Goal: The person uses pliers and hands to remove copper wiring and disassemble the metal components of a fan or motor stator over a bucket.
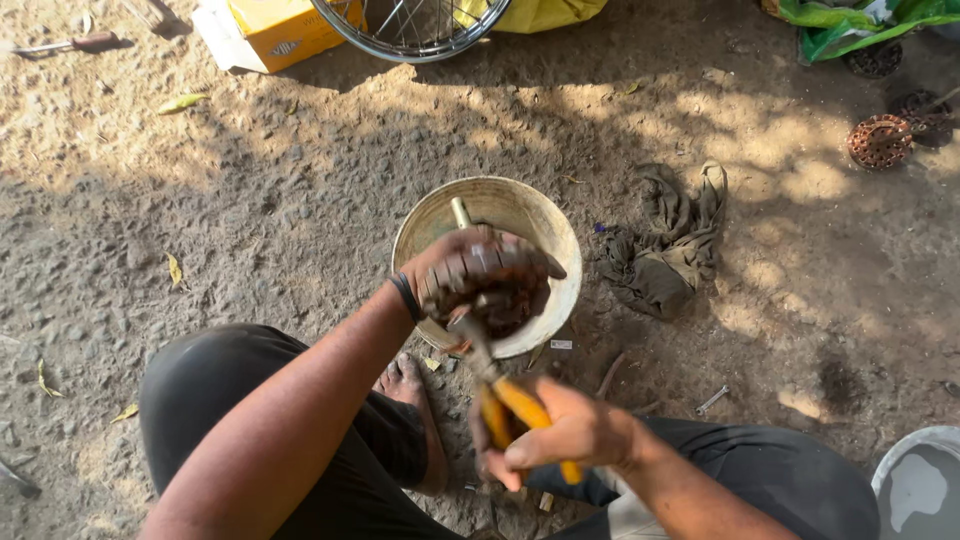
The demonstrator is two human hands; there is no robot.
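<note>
Closest to the camera, the right hand (pixel 570 435) is closed around the yellow handles of a pair of pliers (pixel 505 385), fingers wrapped tight. The pliers' metal nose points up and away toward the left hand (pixel 480 275), meeting whatever that hand has. The left hand is curled shut over a dark, greasy, rust-coloured part (pixel 500 305); fingers hide most of it, so its exact kind cannot be told. A black band (pixel 406 297) sits on the left wrist.

Both hands work over a pale, worn round bowl (pixel 540 225) standing on the bare dirt ground (pixel 250 200). A yellowish stick-like handle (pixel 461 212) leans inside the bowl at its far rim. The person's knees in dark trousers flank the bowl, and a bare foot (pixel 410 385) rests just beside its near edge.

To the right of the bowl lies a crumpled dirty rag (pixel 665 245). A small metal piece (pixel 712 400) lies on the ground near the right knee. Farther off are a spoked wheel rim (pixel 410 30), a yellow cardboard box (pixel 285 30), and a rusty sprocket (pixel 880 140).
</note>
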